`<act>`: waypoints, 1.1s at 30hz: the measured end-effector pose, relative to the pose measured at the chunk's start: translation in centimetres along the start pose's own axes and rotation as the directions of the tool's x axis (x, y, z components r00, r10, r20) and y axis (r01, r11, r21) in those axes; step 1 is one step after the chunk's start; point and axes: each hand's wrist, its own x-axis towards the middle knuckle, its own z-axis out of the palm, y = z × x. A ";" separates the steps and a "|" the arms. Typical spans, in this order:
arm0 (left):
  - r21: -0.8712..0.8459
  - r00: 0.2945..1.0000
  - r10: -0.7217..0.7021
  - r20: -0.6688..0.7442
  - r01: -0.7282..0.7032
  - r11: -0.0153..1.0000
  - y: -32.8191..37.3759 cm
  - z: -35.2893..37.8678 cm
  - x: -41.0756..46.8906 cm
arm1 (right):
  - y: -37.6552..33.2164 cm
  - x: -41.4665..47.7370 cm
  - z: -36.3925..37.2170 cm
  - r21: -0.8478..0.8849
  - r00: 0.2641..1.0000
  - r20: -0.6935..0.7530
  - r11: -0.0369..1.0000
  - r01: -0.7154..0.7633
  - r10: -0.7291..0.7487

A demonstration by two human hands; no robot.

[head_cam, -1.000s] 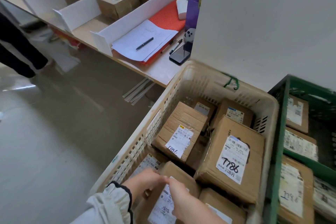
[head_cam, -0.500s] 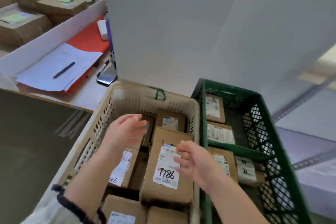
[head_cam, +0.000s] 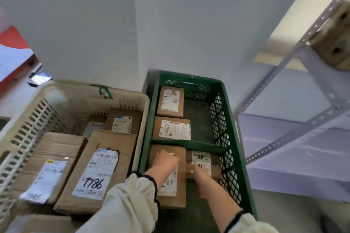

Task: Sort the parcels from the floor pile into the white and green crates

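- Both arms are down in the green crate [head_cam: 189, 78], which sits at 3 o'clock of the white crate [head_cam: 140, 98], their walls side by side.
- Left hand [head_cam: 166, 161] is on top of the long parcel [head_cam: 180, 185] in the near compartment, knuckles up and fingers bent onto the cardboard. It's too blurred to say whether it grips.
- Right hand [head_cam: 199, 173] is at the near edge of the small parcel [head_cam: 201, 158], at 3 o'clock of the long one. Its fingers are hidden, so I can't tell the grip.
- The divider [head_cam: 198, 146] splits the green crate. Beyond it, at 12 o'clock, lie two parcels, one [head_cam: 170, 101] behind the other [head_cam: 172, 128], labels up.
- In the white crate the 7786 parcel [head_cam: 102, 168] lies flat against the right wall, with another parcel [head_cam: 51, 161] at its 9 o'clock and one more [head_cam: 123, 121] at its 12.
- Cream sleeves [head_cam: 128, 204] with dark cuffs cover both forearms.
- A grey rack [head_cam: 325, 83] stands at 3 o'clock of the green crate, and a pale wall [head_cam: 189, 24] rises behind both crates.
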 end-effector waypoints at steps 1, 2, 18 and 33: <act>0.020 0.998 0.001 -0.055 0.001 1.000 0.0 0.3 0.3 | 0.3 0.6 0.2 0.061 0.999 0.052 0.998 -0.011 0.008; 0.045 0.995 0.003 -0.102 0.002 0.999 0.0 0.5 0.4 | 0.4 0.8 0.4 0.111 0.995 0.093 0.993 -0.035 0.024; -0.068 0.929 0.076 -0.362 -0.108 0.992 2.0 2.0 2.7 | 0.8 3.6 -2.1 0.446 0.992 0.118 0.890 -0.096 0.048; -0.237 0.982 -0.002 -0.191 -0.044 0.970 2.8 -0.2 3.3 | 0.2 1.6 -4.7 0.443 0.983 0.130 0.880 -0.173 0.127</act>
